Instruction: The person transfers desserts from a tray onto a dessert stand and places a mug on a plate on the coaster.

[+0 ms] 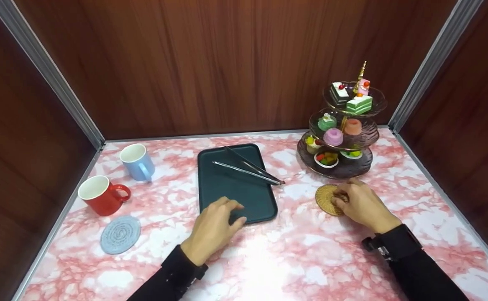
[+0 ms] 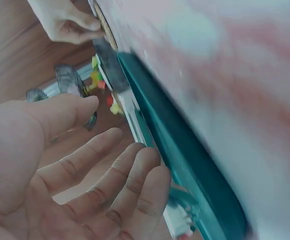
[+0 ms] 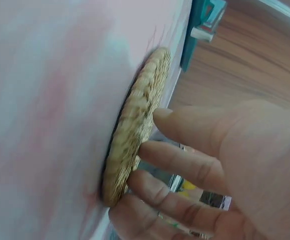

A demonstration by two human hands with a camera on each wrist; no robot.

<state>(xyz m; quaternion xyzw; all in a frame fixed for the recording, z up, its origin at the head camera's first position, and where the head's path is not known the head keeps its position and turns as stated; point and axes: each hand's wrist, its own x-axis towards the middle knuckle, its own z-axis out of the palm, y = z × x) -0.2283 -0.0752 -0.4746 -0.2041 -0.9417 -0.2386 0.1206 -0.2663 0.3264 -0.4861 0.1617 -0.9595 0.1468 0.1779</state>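
My right hand (image 1: 363, 205) is at the round woven straw coaster (image 1: 325, 200), its fingers loosely bent. In the right wrist view the fingertips rest against or just over the top of the coaster (image 3: 137, 120), which lies flat on the table; contact is hard to tell. My left hand (image 1: 214, 228) hovers by the near edge of the dark green rectangular tray (image 1: 227, 188), fingers relaxed and apart from the thumb, holding nothing. Across the tray's right rim lie two slim metal strips (image 1: 248, 169), meeting at the right end like tongs.
A three-tier glass stand (image 1: 333, 169) with small cakes and fruit cups rises behind the coaster. To the left are a light blue mug (image 1: 135, 163), a red mug (image 1: 101, 198) and a grey-blue round coaster (image 1: 120, 235). Wood-patterned walls (image 1: 210, 71) enclose the marbled table.
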